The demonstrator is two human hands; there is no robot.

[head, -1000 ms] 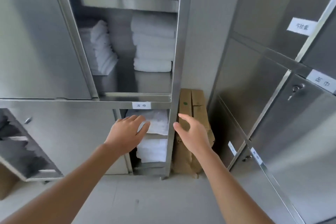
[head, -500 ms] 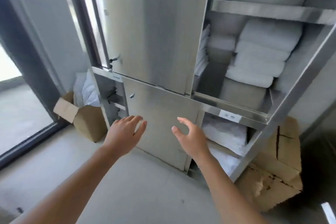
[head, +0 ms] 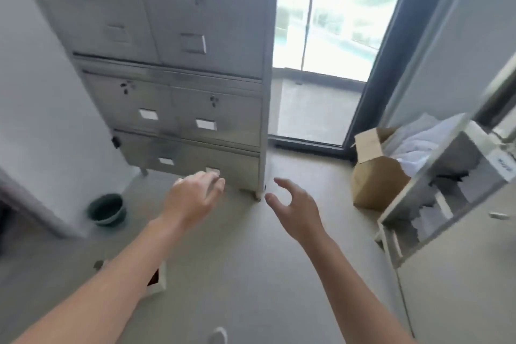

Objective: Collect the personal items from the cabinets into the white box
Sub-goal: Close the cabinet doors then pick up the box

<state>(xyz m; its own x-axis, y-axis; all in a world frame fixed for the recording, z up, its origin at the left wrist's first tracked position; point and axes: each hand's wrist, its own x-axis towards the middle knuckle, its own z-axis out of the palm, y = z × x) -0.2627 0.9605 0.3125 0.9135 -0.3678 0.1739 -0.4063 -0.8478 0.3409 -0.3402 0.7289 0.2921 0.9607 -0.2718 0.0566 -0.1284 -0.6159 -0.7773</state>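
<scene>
A steel locker cabinet (head: 178,45) with several closed, labelled doors stands straight ahead. My left hand (head: 192,198) hovers empty in front of its lowest row, fingers apart. My right hand (head: 296,209) is empty too, with curled spread fingers, just right of the cabinet's corner foot. On the floor under my left forearm lies a white box (head: 159,279), mostly hidden by the arm, with something dark inside. At the right edge a second steel cabinet (head: 435,195) stands open, white and dark cloth on its shelves.
A green bowl (head: 106,209) sits on the floor at the left by a white wall. A cardboard box (head: 374,176) with white cloth stands at the right beside the open cabinet. A glass balcony door (head: 324,64) lies beyond. The grey floor stretches between.
My view has swung left, from the open towel cabinet to the closed locker cabinet and balcony door. Both hands stay empty and held out in front.
</scene>
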